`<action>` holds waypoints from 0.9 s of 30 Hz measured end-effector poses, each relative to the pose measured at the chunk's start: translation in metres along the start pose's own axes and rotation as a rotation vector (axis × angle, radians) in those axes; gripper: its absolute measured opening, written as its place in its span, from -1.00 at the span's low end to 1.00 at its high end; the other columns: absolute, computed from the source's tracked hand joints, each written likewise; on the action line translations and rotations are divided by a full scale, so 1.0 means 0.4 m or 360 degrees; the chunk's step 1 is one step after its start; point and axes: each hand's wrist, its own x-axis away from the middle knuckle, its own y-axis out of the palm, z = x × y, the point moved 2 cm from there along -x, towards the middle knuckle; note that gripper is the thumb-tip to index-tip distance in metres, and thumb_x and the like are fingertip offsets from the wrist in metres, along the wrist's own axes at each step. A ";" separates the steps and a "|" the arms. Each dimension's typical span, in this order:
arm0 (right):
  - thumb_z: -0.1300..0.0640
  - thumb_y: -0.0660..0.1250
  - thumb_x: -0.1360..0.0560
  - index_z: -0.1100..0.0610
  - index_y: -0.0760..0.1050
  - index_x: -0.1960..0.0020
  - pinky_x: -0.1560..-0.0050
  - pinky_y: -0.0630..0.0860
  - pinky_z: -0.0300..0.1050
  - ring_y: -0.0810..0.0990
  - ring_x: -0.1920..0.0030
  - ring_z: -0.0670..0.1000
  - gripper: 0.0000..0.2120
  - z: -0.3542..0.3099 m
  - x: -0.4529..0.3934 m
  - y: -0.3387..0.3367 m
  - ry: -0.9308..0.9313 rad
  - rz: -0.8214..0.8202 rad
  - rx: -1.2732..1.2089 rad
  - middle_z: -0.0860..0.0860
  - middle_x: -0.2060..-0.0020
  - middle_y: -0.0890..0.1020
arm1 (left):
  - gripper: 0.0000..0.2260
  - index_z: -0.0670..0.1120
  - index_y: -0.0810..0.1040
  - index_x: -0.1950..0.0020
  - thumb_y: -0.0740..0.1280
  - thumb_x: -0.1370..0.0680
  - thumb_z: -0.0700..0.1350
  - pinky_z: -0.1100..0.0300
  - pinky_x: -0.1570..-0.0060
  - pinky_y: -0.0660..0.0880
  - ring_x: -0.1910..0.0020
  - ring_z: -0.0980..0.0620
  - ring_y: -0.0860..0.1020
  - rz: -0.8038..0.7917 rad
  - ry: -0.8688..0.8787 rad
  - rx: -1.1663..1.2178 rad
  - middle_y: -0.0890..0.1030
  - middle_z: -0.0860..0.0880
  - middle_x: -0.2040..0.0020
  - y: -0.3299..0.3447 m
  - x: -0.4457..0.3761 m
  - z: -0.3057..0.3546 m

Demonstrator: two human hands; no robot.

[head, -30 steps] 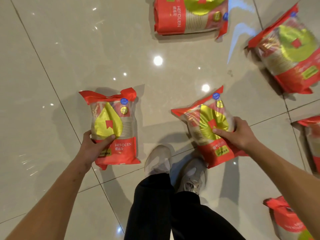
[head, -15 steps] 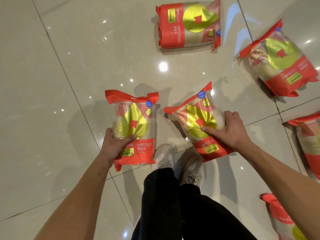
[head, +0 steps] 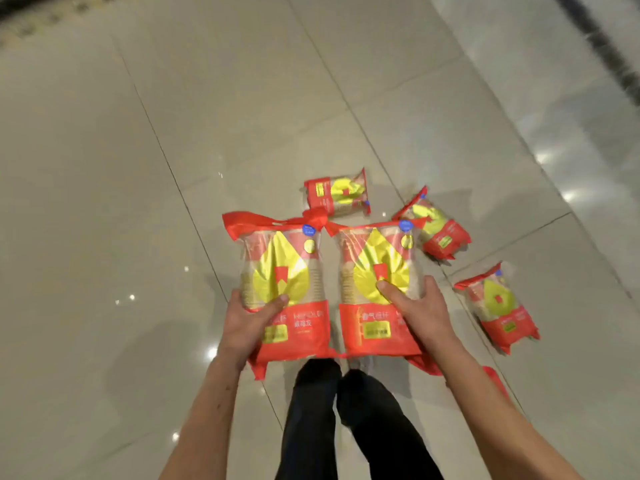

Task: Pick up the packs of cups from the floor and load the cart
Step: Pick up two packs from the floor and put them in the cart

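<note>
1. Left hand [head: 244, 323] grips the left pack of cups [head: 282, 289] by its lower left edge, thumb across the front, fingers curled round the back
2. Right hand [head: 420, 311] grips the right pack of cups [head: 375, 289] by its lower right edge, thumb [head: 391, 292] pressed on the yellow leaf print, fingers wrapped behind
3. Both held packs are up off the floor [head: 138, 237], upright, side by side, red top seams touching or nearly so; cannot tell if the bodies touch
4. Beyond the fingers, just above the gap between the two held packs: one more pack [head: 337, 197] lying on its side on the floor
5. Right of the right hand's fingers: two packs on the floor, the farther one [head: 436, 226] tilted just beside the top corner of the right held pack, the nearer one [head: 497, 308] well apart from the hand
6. Below the right forearm: a red pack corner [head: 495, 381] shows, the rest hidden
7. Below both hands: the person's legs in dark trousers [head: 311, 427], standing on glossy beige tiles with dark grout lines
8. Frame is motion-blurred; print on the packs is not readable
</note>
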 end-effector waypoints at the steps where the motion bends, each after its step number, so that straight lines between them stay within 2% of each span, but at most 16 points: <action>1: -0.25 0.63 -0.24 -0.02 0.49 -0.09 0.07 0.70 0.12 0.75 0.11 -0.01 -0.42 -0.060 0.059 -0.030 -0.0035 0.0025 -0.0038 -0.02 0.04 0.73 | -0.38 -0.08 0.46 -0.27 0.66 -0.32 0.00 0.03 0.17 0.67 0.06 -0.07 0.73 -0.0007 0.0042 0.0007 0.69 -0.12 -0.09 -0.018 0.060 0.063; 3: -0.23 0.62 -0.27 -0.05 0.54 -0.09 0.10 0.67 0.00 0.74 0.11 -0.07 -0.49 -0.171 0.176 -0.111 -0.0130 0.0094 -0.0083 -0.05 0.03 0.73 | -0.36 -0.03 0.47 -0.26 0.68 -0.29 0.05 -0.04 0.09 0.69 0.05 -0.05 0.74 -0.0075 0.0107 0.0009 0.70 -0.10 -0.10 -0.036 0.183 0.176; 5: -0.30 0.61 -0.21 -0.04 0.60 -0.07 0.08 0.64 -0.02 0.73 0.09 -0.07 -0.45 -0.269 0.288 -0.200 -0.0246 0.0194 -0.0130 -0.07 0.06 0.74 | -0.43 -0.01 0.47 -0.21 0.66 -0.32 0.00 0.01 0.11 0.68 0.06 -0.03 0.74 -0.0110 0.0215 0.0035 0.70 -0.07 -0.07 -0.041 0.306 0.286; 7: -0.32 0.60 -0.20 -0.08 0.63 -0.03 -0.01 0.66 0.09 0.75 0.09 0.01 -0.48 -0.357 0.395 -0.280 -0.0314 0.0269 -0.0212 -0.07 0.10 0.75 | -0.48 -0.02 0.46 -0.18 0.65 -0.34 -0.05 0.09 0.19 0.66 0.08 -0.02 0.73 -0.0155 0.0332 0.0069 0.71 -0.08 -0.05 -0.038 0.420 0.391; 9: -0.13 0.61 -0.33 -0.10 0.66 0.01 -0.01 0.67 0.23 0.76 0.12 0.12 -0.71 -0.435 0.508 -0.343 -0.0389 0.0258 -0.0357 0.01 0.12 0.77 | -0.49 -0.05 0.46 -0.17 0.65 -0.35 -0.09 0.12 0.23 0.65 0.09 -0.04 0.73 -0.0187 0.0448 0.0083 0.70 -0.10 -0.04 -0.031 0.524 0.484; 10: -0.05 0.60 -0.37 -0.05 0.67 0.01 0.01 0.67 0.27 0.76 0.13 0.15 -0.75 -0.469 0.558 -0.371 -0.0429 0.0266 -0.0427 0.05 0.13 0.77 | -0.49 -0.05 0.46 -0.17 0.65 -0.34 -0.09 0.12 0.24 0.65 0.09 -0.04 0.73 -0.0200 0.0503 0.0091 0.70 -0.10 -0.04 -0.027 0.570 0.524; 14: -0.08 0.64 -0.30 0.08 0.58 -0.14 0.09 0.69 0.28 0.76 0.12 0.16 -0.50 -0.556 0.704 -0.457 -0.0573 0.0392 -0.0573 0.08 0.08 0.76 | -0.47 -0.02 0.47 -0.16 0.66 -0.32 -0.07 0.12 0.22 0.65 0.10 0.00 0.74 -0.0322 0.0695 0.0103 0.71 -0.06 -0.03 -0.016 0.699 0.654; 19: 0.00 0.62 -0.34 0.06 0.54 -0.14 0.16 0.70 0.14 0.77 0.15 0.15 -0.55 -0.630 0.821 -0.506 -0.0686 0.0510 -0.0736 0.08 0.08 0.76 | -0.43 -0.01 0.48 -0.22 0.67 -0.32 -0.03 -0.03 0.08 0.69 0.06 -0.04 0.74 -0.0535 0.0876 0.0067 0.72 -0.07 -0.07 -0.033 0.779 0.784; 23: -0.06 0.63 -0.30 0.02 0.52 -0.14 0.10 0.70 0.22 0.77 0.15 0.13 -0.50 -0.633 0.892 -0.497 -0.0702 0.0686 -0.0843 0.05 0.08 0.76 | -0.45 -0.02 0.48 -0.25 0.64 -0.36 -0.10 -0.03 0.10 0.69 0.05 -0.07 0.74 -0.0765 0.0994 -0.0014 0.73 -0.09 -0.07 -0.050 0.812 0.877; 27: -0.07 0.66 -0.26 -0.01 0.54 -0.10 0.13 0.70 0.18 0.77 0.16 0.09 -0.50 -0.607 0.974 -0.459 -0.0662 0.0955 -0.0987 0.02 0.09 0.76 | -0.48 -0.02 0.49 -0.27 0.61 -0.39 -0.13 -0.02 0.13 0.69 0.04 -0.11 0.74 -0.1032 0.1085 -0.0169 0.73 -0.11 -0.07 -0.052 0.831 0.947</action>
